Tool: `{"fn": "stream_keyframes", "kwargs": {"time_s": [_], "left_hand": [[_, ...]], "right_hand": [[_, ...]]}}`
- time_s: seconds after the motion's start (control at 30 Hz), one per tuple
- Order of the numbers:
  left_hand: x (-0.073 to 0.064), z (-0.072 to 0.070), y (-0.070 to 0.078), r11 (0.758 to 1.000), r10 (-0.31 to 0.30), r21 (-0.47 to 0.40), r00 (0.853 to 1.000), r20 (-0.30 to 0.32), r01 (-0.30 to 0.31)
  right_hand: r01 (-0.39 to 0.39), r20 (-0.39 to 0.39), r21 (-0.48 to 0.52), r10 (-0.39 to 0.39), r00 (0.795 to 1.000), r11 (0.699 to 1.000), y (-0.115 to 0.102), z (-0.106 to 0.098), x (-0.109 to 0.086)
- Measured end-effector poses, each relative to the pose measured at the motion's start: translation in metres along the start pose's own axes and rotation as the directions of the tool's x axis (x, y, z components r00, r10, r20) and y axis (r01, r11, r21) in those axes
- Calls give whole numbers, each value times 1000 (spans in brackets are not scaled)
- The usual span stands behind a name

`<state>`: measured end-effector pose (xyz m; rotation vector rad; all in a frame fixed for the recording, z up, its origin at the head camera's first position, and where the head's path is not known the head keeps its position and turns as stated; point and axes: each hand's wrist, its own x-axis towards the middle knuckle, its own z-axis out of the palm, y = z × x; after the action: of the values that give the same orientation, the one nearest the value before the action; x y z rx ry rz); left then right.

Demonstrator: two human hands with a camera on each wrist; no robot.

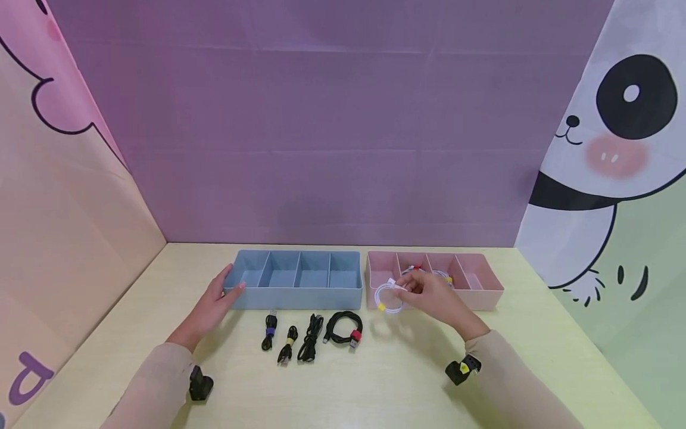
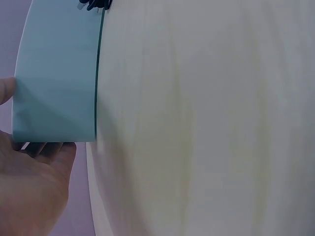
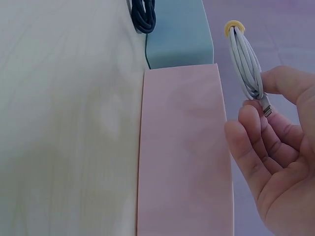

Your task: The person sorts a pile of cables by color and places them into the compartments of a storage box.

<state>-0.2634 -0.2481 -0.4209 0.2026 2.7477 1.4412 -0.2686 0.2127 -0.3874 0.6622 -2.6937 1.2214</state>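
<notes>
My right hand (image 1: 427, 292) pinches a coiled white charging cable (image 1: 387, 298) between thumb and fingers, above the front left part of the pink divided box (image 1: 431, 298). In the right wrist view a yellow tie (image 3: 234, 27) wraps one end of the coil, and a metal plug (image 3: 267, 111) sticks out by the fingertips. My left hand (image 1: 214, 307) grips the left end of the blue divided box (image 1: 308, 298), thumb over its rim and fingers along the end wall. White cables with red and yellow ties (image 1: 449, 279) lie in the pink box's middle compartments, partly hidden by my right hand.
In front of the blue box lie several black cables: one with a purple tie (image 1: 270, 331), one with a yellow tie (image 1: 289, 342), a plain bundle (image 1: 310, 339) and a round coil with a red tie (image 1: 345, 329). A purple backdrop (image 1: 343, 149) stands behind the table (image 1: 343, 393).
</notes>
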Motion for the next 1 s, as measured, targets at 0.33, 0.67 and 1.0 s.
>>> {"fn": "stream_keyframes", "kwargs": {"time_s": [0.33, 0.67, 1.0], "left_hand": [[1, -1, 1, 1000, 2, -3, 1000, 4, -2], [1, 0, 2, 1000, 24, -6, 1000, 4, -24], [-1, 0, 4, 1000, 3, -11, 1000, 3, -3]], "right_hand": [[13, -42, -18, -14, 999, 1000, -3, -5, 3], [7, -58, -33, -8, 998, 999, -1, -7, 9], [-2, -75, -33, -1, 997, 999, -3, -8, 18]]}}
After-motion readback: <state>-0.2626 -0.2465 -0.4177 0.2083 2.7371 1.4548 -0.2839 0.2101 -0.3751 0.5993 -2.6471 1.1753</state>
